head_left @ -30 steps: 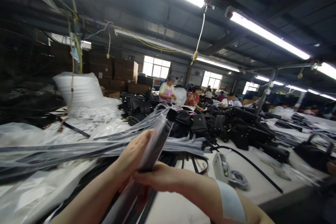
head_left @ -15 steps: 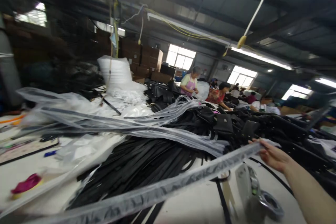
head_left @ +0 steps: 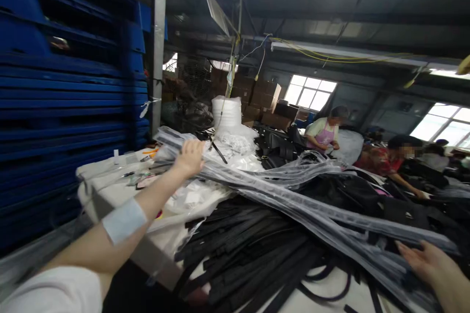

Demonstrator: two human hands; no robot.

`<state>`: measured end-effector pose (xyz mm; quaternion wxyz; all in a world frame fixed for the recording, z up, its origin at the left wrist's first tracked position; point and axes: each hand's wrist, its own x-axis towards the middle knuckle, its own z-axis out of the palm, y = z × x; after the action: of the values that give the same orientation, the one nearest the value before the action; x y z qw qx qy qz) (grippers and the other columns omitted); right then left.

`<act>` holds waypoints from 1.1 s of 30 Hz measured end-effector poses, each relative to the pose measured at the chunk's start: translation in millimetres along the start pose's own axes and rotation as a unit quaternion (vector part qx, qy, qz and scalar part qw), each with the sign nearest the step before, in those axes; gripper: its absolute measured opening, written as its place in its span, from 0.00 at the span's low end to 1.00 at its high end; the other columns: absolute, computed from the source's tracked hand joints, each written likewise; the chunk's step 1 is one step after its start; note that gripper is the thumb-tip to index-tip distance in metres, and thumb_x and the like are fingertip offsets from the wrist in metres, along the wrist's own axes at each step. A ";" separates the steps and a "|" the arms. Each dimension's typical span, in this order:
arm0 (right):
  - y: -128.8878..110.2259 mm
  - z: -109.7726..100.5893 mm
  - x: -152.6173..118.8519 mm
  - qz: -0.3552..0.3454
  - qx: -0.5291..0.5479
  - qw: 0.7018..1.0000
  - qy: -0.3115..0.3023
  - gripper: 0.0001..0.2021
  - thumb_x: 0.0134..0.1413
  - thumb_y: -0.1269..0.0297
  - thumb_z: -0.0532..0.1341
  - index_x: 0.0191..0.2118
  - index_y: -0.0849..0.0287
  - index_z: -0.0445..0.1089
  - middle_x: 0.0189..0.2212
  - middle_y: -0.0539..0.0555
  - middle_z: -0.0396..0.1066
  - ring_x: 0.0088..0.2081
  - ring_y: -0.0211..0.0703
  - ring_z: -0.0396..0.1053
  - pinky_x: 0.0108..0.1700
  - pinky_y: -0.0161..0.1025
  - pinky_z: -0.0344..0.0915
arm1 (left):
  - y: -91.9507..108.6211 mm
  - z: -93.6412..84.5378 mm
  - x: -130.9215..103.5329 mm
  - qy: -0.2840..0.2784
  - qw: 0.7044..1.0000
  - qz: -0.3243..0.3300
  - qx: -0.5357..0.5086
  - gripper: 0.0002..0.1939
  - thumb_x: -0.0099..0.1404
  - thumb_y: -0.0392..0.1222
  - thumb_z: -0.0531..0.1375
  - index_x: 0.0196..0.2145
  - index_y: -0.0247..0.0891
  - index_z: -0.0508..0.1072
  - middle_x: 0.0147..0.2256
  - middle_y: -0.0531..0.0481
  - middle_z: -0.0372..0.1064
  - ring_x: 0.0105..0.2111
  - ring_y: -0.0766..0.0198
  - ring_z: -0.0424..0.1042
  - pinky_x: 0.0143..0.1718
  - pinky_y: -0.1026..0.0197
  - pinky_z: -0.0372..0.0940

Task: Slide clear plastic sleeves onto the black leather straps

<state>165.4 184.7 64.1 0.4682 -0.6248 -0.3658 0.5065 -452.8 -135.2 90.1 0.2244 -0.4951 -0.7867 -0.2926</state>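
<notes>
Sleeved straps (head_left: 293, 199), left hand (head_left: 190, 157), bag emblem (head_left: 409, 214) illegible

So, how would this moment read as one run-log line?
left hand: on plastic-sleeved strips | right hand: open, near the strips | alongside: black straps, piled | background: person in pink apron

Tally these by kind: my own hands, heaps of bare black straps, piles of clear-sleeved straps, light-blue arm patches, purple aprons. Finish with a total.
Your own hands: 2, left hand and right hand
Heap of bare black straps: 1
Pile of clear-sleeved straps: 1
Light-blue arm patch: 1
Purple apron: 1
Total: 6
</notes>
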 end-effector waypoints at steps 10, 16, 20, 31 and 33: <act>85.7 126.5 -78.2 -0.052 -0.192 0.964 -0.178 0.12 0.50 0.59 0.61 0.39 0.61 0.72 0.42 0.68 0.76 0.36 0.49 0.77 0.36 0.40 0.74 | 84.9 130.2 -218.4 -0.175 0.969 0.114 -0.133 0.32 0.61 0.47 0.61 0.61 0.38 0.60 0.64 0.39 0.54 0.64 0.49 0.54 0.62 0.43 0.56; 129.1 229.9 -171.7 -0.219 -0.330 0.837 -0.378 0.13 0.46 0.57 0.62 0.35 0.60 0.74 0.32 0.58 0.77 0.31 0.45 0.74 0.34 0.39 0.70 | 87.8 145.4 -236.4 -0.114 0.981 0.024 -0.155 0.27 0.65 0.44 0.56 0.60 0.34 0.60 0.62 0.36 0.58 0.62 0.49 0.56 0.61 0.41 0.57; 159.3 296.8 -248.6 -0.356 -0.329 0.713 -0.506 0.11 0.52 0.60 0.60 0.38 0.57 0.74 0.37 0.56 0.77 0.40 0.47 0.74 0.44 0.40 0.68 | 90.8 142.3 -238.7 -0.082 0.980 -0.007 -0.183 0.26 0.62 0.42 0.59 0.57 0.34 0.63 0.58 0.36 0.63 0.60 0.47 0.61 0.60 0.40 0.58; 241.5 460.9 -398.3 -0.572 -0.378 0.502 -0.527 0.27 0.51 0.54 0.64 0.54 0.63 0.66 0.54 0.64 0.65 0.55 0.55 0.62 0.57 0.47 0.59 | 77.7 179.2 -252.0 -0.050 0.981 -0.004 -0.189 0.11 0.61 0.36 0.56 0.42 0.41 0.73 0.49 0.45 0.73 0.52 0.53 0.69 0.56 0.49 0.64; 258.1 474.0 -404.6 -0.571 -0.384 0.515 -0.511 0.32 0.50 0.50 0.63 0.58 0.64 0.62 0.56 0.64 0.63 0.57 0.56 0.60 0.59 0.48 0.57 | 78.6 183.9 -251.4 -0.032 0.982 -0.008 -0.185 0.09 0.59 0.37 0.58 0.39 0.40 0.73 0.48 0.44 0.73 0.51 0.52 0.69 0.56 0.47 0.64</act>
<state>-390.1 -166.3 -88.0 0.1036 -0.0342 -0.9790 0.1721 -290.0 -145.8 -186.6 0.1016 -0.5306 -0.7298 -0.4190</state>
